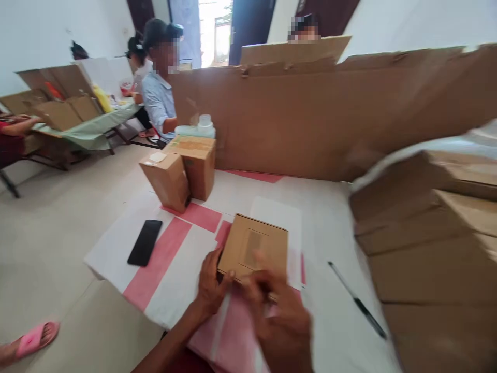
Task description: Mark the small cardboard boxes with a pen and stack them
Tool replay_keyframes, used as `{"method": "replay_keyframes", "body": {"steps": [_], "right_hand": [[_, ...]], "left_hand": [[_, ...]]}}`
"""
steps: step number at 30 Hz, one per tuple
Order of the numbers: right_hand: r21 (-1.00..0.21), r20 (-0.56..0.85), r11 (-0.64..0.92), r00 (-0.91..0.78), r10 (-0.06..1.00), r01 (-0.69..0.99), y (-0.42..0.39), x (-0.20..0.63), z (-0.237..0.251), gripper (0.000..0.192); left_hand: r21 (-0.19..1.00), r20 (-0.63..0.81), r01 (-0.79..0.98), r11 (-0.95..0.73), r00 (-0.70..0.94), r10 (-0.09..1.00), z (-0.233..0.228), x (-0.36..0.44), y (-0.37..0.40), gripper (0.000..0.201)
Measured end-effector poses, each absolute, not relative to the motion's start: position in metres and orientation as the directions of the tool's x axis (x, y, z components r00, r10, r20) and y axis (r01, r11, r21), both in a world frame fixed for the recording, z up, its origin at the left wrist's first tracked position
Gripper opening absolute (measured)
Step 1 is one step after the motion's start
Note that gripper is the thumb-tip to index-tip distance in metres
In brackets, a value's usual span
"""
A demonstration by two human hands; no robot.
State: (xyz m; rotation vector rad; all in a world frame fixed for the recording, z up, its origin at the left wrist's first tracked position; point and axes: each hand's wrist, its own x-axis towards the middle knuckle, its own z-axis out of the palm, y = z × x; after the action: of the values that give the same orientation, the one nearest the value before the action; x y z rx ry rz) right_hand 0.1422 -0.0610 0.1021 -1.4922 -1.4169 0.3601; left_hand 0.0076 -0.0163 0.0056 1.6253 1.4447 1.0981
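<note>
Both hands on a flat cardboard box (254, 247) down near the front edge of the tabletop (334, 228), roughly mid-width. Left hand (212, 284) curled around the box's near left corner, fingers pressed against the side, so gripping it. Right hand (281, 318) closed over the near edge of the same box, a bit blurred but clearly clamped on. Box lying flat with a pale rectangular patch on its top face, sitting partly on a white sheet (279, 217) and over the pink stripes of the table covering. Black phone (145, 242) face down toward the left edge, well apart from the box. Two small sealed cartons (182, 173) standing just beside each other near the far left corner, a white-capped bottle (204, 124) right behind them. Black pen (357, 300) lying diagonally to the right of the box, near but not touching. Stack of folded cardboard (430, 243) along the right edge, blurry. Tall cardboard wall (310, 114) standing along the far edge. Beyond that, other people seated at another table (93, 132) off to the left, and a pink sandal (34, 338) on the floor at bottom left.
</note>
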Motion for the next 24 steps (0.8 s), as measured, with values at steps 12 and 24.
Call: {"method": "replay_keyframes", "body": {"steps": [12,24], "right_hand": [[-0.995,-0.096,-0.093,0.445,0.891,-0.027,-0.091,0.187,0.017,0.059],[-0.953,-0.07,0.038,0.344,0.936,-0.299,-0.091,0.207,0.03,0.054]], "left_hand": [[0.882,0.257,0.365,-0.297,0.154,0.954,0.027,0.002,-0.025,0.052],[0.827,0.351,0.354,-0.437,0.283,0.893,0.058,-0.017,-0.044,0.059]]}}
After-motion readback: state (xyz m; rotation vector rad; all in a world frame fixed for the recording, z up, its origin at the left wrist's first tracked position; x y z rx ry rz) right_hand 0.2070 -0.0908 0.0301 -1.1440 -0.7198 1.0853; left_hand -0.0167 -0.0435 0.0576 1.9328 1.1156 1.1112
